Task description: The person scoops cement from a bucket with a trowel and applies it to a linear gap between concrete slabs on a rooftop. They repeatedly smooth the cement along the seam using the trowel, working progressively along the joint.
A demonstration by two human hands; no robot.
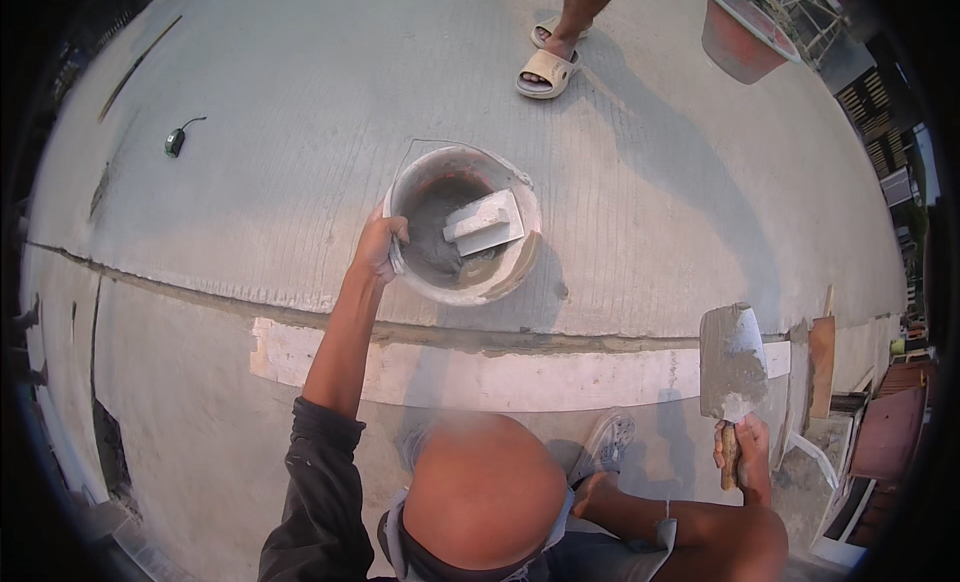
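1. Bucket (455,295) (landmark): over the concrete floor (300,182), mouth up; couldn't tell if its base touched down. Wire handle lay along the far rim.
2. Left hand (381,246): at the bucket's left side, grip clamped on its rim, thumb inside; fingers mostly hidden.
3. Inside the bucket: wet grey mortar (428,222), plus a pale rectangular float (487,222) resting tilted toward the right wall, its handle facing up.
4. Right hand (745,450): well right of and nearer than the bucket, grip clamped on the handle of a trowel (733,362). Blade pointed away from the person, mortar smeared on it.
5. White strip (520,377): just nearer than the bucket, running crosswise.
6. Co-worker's sandalled foot (548,74): beyond the bucket, slightly right.
7. Reddish-grey tub (740,37): far right beyond the bucket.
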